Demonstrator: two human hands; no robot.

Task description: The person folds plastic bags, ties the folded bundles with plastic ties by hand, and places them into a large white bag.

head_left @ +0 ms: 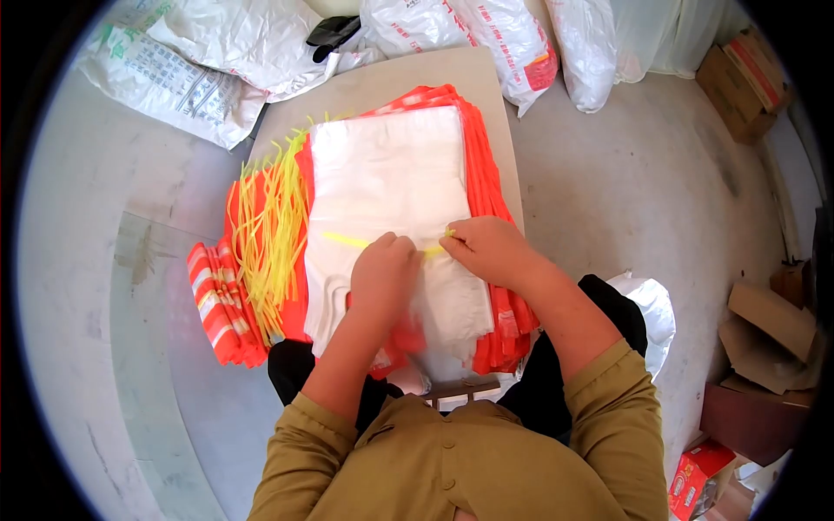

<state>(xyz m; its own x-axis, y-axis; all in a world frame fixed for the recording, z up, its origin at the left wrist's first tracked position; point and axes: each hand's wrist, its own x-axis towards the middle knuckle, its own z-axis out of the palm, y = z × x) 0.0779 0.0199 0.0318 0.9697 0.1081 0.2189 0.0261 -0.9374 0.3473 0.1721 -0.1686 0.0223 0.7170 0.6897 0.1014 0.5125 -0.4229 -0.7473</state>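
A narrow yellow strip (345, 240) lies across a stack of white plastic bags (391, 165). My left hand (387, 271) is closed over the strip's middle, and the strip's free end sticks out on its left. My right hand (488, 247) pinches the strip near its other end, between thumb and forefinger. Below my left hand, close to my lap, is a blurred red and clear plastic piece (407, 334); whether the hand touches it cannot be made out. Red bags (486, 174) lie under the white stack and show along its right and top edges.
Many loose yellow strips (271, 230) hang in a bunch left of the stack, beside a folded red-and-white striped bundle (224, 304). The tabletop (486, 82) shows beyond the stack. Large white sacks (174, 82) stand behind it. Cardboard boxes (769, 339) sit on the floor at right.
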